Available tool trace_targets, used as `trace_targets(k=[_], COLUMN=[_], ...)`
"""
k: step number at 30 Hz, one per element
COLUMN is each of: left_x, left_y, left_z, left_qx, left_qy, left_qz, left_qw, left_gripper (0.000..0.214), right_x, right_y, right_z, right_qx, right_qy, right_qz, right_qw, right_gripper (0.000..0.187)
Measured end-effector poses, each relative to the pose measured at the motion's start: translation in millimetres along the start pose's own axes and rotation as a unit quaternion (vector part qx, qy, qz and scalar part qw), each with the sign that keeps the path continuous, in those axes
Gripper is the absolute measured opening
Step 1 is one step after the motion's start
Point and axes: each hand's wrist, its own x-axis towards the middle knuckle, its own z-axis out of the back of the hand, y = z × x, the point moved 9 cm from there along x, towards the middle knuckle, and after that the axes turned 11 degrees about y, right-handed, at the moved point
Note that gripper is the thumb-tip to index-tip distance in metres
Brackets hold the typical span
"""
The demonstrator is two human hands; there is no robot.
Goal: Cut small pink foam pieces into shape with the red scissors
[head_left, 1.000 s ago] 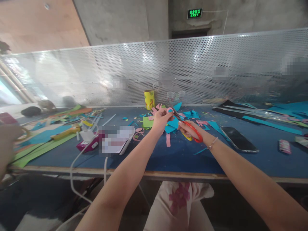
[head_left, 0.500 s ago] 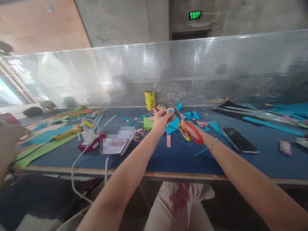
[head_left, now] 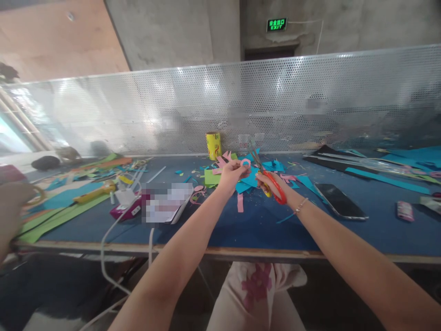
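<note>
My left hand (head_left: 232, 174) pinches a small pink paper ring (head_left: 247, 162) by its edge, above a pile of scraps. Blue shows through the ring's middle. In my right hand (head_left: 267, 182) is a pair of scissors (head_left: 279, 195) with red and yellow handles. Their blades point up and away and stand apart, just right of the ring. Beneath the hands lie blue paper pieces (head_left: 243, 185), and a pink paper strip (head_left: 240, 202) lies nearer me.
A yellow can-like roll (head_left: 213, 146) stands by the perforated metal screen (head_left: 193, 110). A phone (head_left: 339, 201) lies to the right. To the left are a purple power strip (head_left: 127, 208), a yellow glue gun (head_left: 94, 193) and paper sheets. Another person's arm (head_left: 10, 216) shows at far left.
The scissors have shifted slightly away from the ring, their blades now more upright and apart. The red handle has turned a little. My left hand keeps its hold on the paper ring.
</note>
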Motion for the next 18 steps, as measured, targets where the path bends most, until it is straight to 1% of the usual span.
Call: trace_targets(k=[6, 10, 14, 18], left_x=[0, 0, 0, 2], left_y=[3, 4, 3, 0], left_z=[-4.3, -3.4, 2.6, 12.4], left_qx=[0.015, 0.020, 0.033, 0.059], left_qy=[0.018, 0.014, -0.013, -0.048], left_qz=[0.004, 0.008, 0.006, -0.008], left_qw=[1.000, 1.000, 0.999, 0.997], left_gripper=[0.020, 0.016, 0.013, 0.011], right_x=[3, 5, 7, 3], right_y=[-1, -6, -10, -13], right_z=[-1, -2, -3, -3], right_qx=[-0.005, -0.009, -0.011, -0.012], right_qy=[0.017, 0.021, 0.033, 0.023], right_qz=[0.011, 0.005, 0.001, -0.030], right_qw=[1.000, 1.000, 0.999, 0.999], right_gripper=[0.039, 0.035, 0.034, 0.036])
